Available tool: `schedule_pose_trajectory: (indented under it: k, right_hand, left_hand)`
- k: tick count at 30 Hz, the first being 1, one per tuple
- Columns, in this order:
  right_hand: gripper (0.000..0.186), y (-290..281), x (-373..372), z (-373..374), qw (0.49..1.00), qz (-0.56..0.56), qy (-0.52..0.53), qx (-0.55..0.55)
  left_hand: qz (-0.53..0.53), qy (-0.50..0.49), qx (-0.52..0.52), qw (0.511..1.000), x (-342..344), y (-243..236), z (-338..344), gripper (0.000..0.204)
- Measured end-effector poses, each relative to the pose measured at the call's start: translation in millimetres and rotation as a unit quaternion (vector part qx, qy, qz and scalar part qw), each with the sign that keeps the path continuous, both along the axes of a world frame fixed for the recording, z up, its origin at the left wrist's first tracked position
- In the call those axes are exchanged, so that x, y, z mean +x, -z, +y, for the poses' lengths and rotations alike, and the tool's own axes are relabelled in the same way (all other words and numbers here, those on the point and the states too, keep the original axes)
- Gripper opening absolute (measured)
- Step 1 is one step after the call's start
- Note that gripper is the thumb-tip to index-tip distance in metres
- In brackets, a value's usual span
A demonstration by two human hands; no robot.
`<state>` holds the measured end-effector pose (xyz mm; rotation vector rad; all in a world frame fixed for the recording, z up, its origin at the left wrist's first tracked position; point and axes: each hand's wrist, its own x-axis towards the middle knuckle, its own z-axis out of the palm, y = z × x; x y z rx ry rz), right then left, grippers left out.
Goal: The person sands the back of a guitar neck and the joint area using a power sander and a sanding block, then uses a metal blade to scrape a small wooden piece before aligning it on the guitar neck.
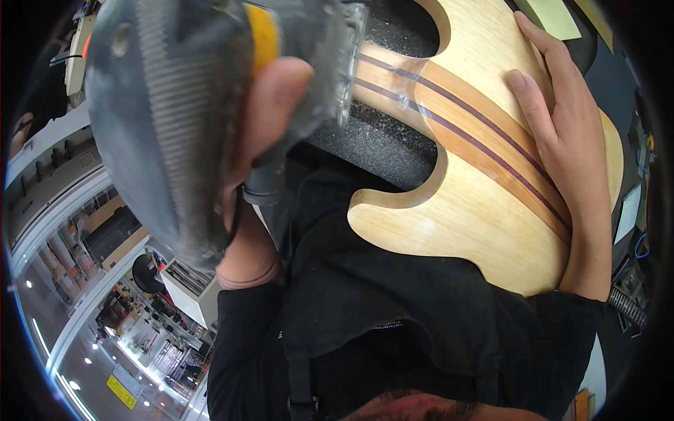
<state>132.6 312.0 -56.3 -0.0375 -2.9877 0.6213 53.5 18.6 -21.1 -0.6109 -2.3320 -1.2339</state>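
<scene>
In my left hand [270,105] is a dusty dark grey power tool [189,133] with a ribbed grip and a yellow band. My fingers are closed round it, with the thumb on the near side. Its exact kind is hard to tell because it is blurred. The tool's right end is over the neck part of an electric guitar body [421,224], pale wood with brown and dark reddish stripes down the middle. My right hand [562,112] lies on the body's far right part, thumb and a finger stretched apart; its other fingers are hidden.
Under the guitar is a black, dust-speckled surface [393,140]. My black apron [393,295] touches the body's near edge. Yellow-green paper [551,17] lies at the top right, with cables and small items along the right rim. A white-framed window [70,337] is at the lower left.
</scene>
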Motion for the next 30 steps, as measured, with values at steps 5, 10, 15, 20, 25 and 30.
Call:
schedule_pose_trajectory:
  k: [5,10,15,20,25,30]
  right_hand:
    - [0.054,-2,0,-1,1.000,-0.016,0.008,-0.011]
    - [0.055,-4,-1,-2,1.000,-0.007,-0.001,-0.005]
    - [0.055,-2,0,-1,1.000,-0.019,0.005,-0.019]
    - [0.056,-1,1,0,1.000,0.001,0.004,-0.005]
    - [0.056,-2,1,-1,1.000,-0.019,0.011,-0.020]
    - [0.056,0,3,0,0.999,-0.030,0.027,-0.033]
  left_hand:
    - [-0.034,0.009,0.007,0.999,8,-15,16,0.093]
    - [-0.042,0.023,0.048,0.998,2,-11,9,0.089]
    - [-0.120,0.021,0.169,0.978,11,-22,20,0.086]
    - [-0.083,0.008,0.108,0.991,6,-7,17,0.088]
    - [-0.121,0.001,0.161,0.980,21,-38,37,0.088]
    - [-0.173,0.019,0.210,0.962,13,-19,21,0.086]
